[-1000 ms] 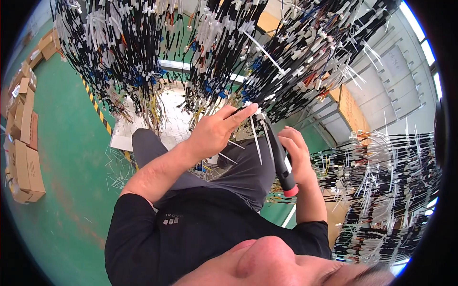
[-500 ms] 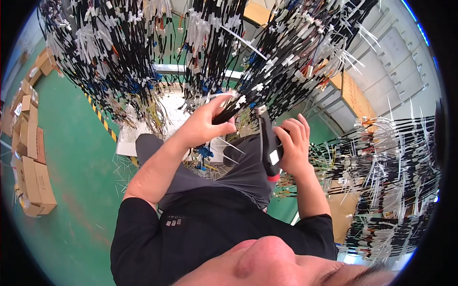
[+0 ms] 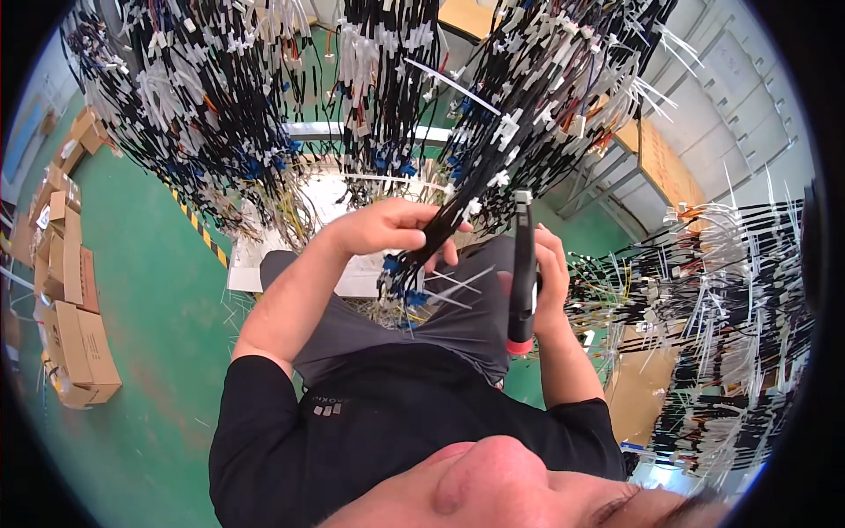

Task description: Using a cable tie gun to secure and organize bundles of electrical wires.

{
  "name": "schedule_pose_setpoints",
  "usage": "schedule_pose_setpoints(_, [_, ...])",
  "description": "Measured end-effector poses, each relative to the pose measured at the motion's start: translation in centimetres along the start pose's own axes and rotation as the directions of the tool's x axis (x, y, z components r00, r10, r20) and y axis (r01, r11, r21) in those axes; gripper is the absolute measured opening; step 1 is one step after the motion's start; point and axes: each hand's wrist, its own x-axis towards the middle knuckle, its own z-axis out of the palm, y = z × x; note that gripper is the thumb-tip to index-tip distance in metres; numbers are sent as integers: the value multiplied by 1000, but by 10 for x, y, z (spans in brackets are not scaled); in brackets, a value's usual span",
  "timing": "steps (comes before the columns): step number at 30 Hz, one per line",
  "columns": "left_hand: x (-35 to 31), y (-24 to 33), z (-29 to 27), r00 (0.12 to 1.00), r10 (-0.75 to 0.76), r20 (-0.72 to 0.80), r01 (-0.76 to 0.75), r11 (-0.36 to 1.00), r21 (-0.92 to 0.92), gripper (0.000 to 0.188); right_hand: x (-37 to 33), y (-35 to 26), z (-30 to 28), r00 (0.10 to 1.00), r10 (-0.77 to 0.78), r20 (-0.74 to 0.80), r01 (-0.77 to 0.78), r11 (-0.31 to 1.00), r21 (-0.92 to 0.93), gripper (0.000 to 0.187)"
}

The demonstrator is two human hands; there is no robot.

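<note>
In my left hand is a bundle of black wires, a wire harness with white connectors along it and blue connectors at its lower end. My thumb lies on the near side and fingertips show past the far side. White cable tie tails stick out near the bundle's lower end, over my lap. Just right of the bundle, my right hand grips a black cable tie gun with a metal nose and a red end. Its nose points away from me and stands apart from the wires. My right fingers are partly hidden behind the tool.
Dense hanging wire harnesses fill the far side above a white tray. More harnesses hang at the right. Cardboard boxes line the green floor at the left. A wooden-topped table stands far right.
The wire bundle has come right and nearer, showing its blue-connector end. My right hand has shifted right, with the cable tie gun turned more upright. A white tie lies across the far wires in both frames.
</note>
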Motion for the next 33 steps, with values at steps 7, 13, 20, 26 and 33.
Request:
schedule_pose_setpoints(7, [48, -32, -2, 949, 295, 116, -201, 842, -500, 46, -17, -2, -7, 980, 182, -83, -165, 971, 172, 47])
schedule_pose_setpoints(13, [43, -32, 18, 933, 223, 283, 69, 660, -748, 56, -22, -2, -25, 954, 298, -25, -287, 936, 204, 50])
schedule_pose_setpoints(20, [59, -39, 30, 679, 374, -632, 389, 546, 741, 39, -21, 15, -46, 903, 424, 67, -415, 824, 386, 56])
schedule_pose_setpoints(26, [56, -43, 18, 635, 589, -500, 469, 220, 855, 37, 25, -21, -42, 854, 402, 332, -443, 895, 58, 54])
schedule_pose_setpoints(33, [44, -32, 13, 726, 557, -404, 489, -5, 872, 53, 52, -45, -30, 825, 384, 414, -435, 900, 33, 58])
